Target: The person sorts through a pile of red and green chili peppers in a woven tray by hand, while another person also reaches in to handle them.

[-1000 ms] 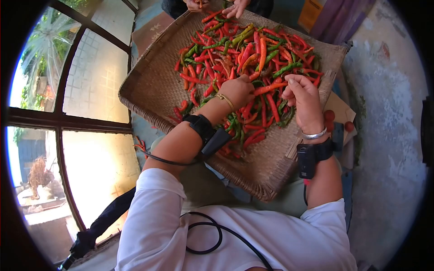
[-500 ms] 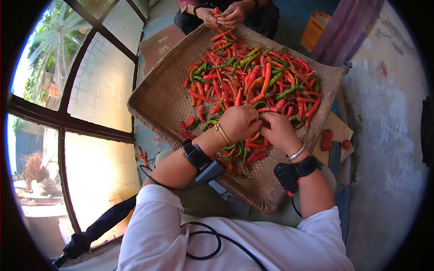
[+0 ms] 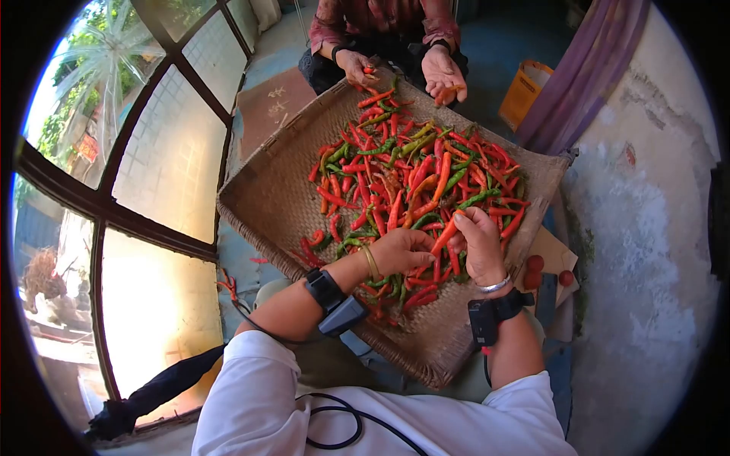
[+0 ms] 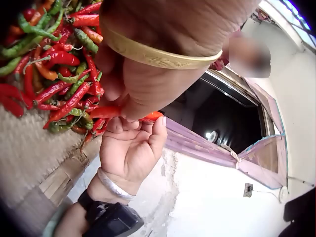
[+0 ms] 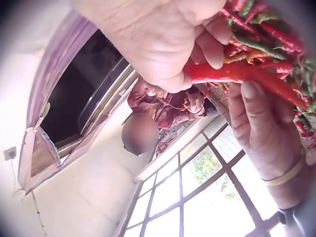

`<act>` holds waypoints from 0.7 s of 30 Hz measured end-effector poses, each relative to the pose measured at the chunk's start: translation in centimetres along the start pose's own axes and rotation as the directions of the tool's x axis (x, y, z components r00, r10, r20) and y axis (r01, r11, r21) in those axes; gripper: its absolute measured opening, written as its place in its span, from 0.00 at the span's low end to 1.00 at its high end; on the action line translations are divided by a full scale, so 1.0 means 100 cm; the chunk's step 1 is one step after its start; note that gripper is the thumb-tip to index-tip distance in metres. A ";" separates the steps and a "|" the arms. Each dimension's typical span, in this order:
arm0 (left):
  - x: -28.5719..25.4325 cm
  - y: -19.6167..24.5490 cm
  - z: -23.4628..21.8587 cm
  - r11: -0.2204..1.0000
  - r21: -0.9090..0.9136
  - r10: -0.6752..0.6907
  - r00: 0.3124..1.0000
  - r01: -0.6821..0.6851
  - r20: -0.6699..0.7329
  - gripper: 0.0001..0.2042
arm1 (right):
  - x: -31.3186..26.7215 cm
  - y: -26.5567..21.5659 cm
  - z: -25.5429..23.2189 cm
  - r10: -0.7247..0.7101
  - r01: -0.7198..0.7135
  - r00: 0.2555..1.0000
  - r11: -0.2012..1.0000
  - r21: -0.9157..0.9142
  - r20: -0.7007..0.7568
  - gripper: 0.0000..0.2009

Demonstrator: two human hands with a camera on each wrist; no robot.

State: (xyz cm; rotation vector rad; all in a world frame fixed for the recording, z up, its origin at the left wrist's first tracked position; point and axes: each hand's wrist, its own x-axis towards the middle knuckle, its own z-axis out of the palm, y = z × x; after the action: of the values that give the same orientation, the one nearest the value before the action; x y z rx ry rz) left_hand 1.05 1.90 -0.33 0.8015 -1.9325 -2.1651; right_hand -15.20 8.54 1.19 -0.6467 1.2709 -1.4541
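Note:
One red chili pepper (image 3: 447, 237) is held between both hands, over the pile. My right hand (image 3: 484, 249) pinches its upper end between thumb and fingers. At the lower part is my left hand (image 3: 401, 252), with its thumb (image 5: 252, 94) against the pepper and fingers curled beside it. Beneath them lies a heap of red, orange and green chili peppers (image 3: 395, 171) in a shallow woven basket (image 3: 266, 199). The left wrist view shows the pepper's orange-red end (image 4: 151, 117) at the right fingertips.
Across the basket a person sits with one hand (image 3: 354, 65) holding a red pepper and the other hand (image 3: 441, 67) palm up. Round red things (image 3: 534, 264) lie on cardboard at right. A window (image 3: 163, 152) stands left, a wall (image 3: 639, 251) right.
My hands came together over the pile, then drew slightly apart with the pepper between them. The other person's hands joined, then parted. The head view has tilted up.

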 end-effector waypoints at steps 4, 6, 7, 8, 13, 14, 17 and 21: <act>-0.001 0.010 -0.004 0.980 -0.148 -0.126 0.991 0.133 0.054 0.08 | 0.003 -0.001 -0.004 -0.036 0.035 0.999 0.999 0.016 0.011 0.09; 0.007 0.009 -0.015 0.978 -0.187 -0.098 0.995 0.093 -0.020 0.08 | 0.004 -0.003 -0.004 -0.057 0.058 0.998 0.998 0.034 -0.030 0.10; 0.013 0.009 -0.023 0.975 -0.217 -0.068 0.993 0.046 -0.096 0.07 | 0.005 -0.003 -0.003 -0.083 0.087 0.994 0.995 0.050 -0.072 0.12; 0.019 0.012 -0.032 0.953 -0.301 -0.019 0.982 -0.039 -0.186 0.08 | 0.005 -0.005 -0.007 -0.058 0.060 0.998 0.997 0.052 -0.038 0.15; 0.045 0.007 -0.063 0.868 -0.371 0.057 0.807 -0.332 -0.588 0.10 | 0.004 -0.004 -0.011 -0.068 0.068 0.998 0.997 0.034 -0.004 0.13; 0.048 -0.001 -0.060 0.960 -0.157 0.105 0.815 -0.234 -0.569 0.11 | 0.003 -0.004 -0.011 -0.051 0.051 0.999 0.999 0.019 0.000 0.13; 0.046 -0.015 -0.040 0.948 0.317 0.192 0.863 -0.039 -0.467 0.13 | 0.003 -0.006 -0.012 -0.030 0.031 1.000 0.999 -0.014 0.003 0.12; 0.045 -0.033 -0.017 0.303 0.938 0.466 0.885 -0.167 0.007 0.18 | 0.002 -0.004 -0.011 -0.026 0.029 0.999 0.996 -0.080 0.037 0.11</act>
State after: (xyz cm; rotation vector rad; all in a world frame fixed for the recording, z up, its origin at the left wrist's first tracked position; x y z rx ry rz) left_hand -1.23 -0.96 -4.91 0.6289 -2.7635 -0.4823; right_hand -16.40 8.76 1.17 -0.7437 1.3023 -1.4127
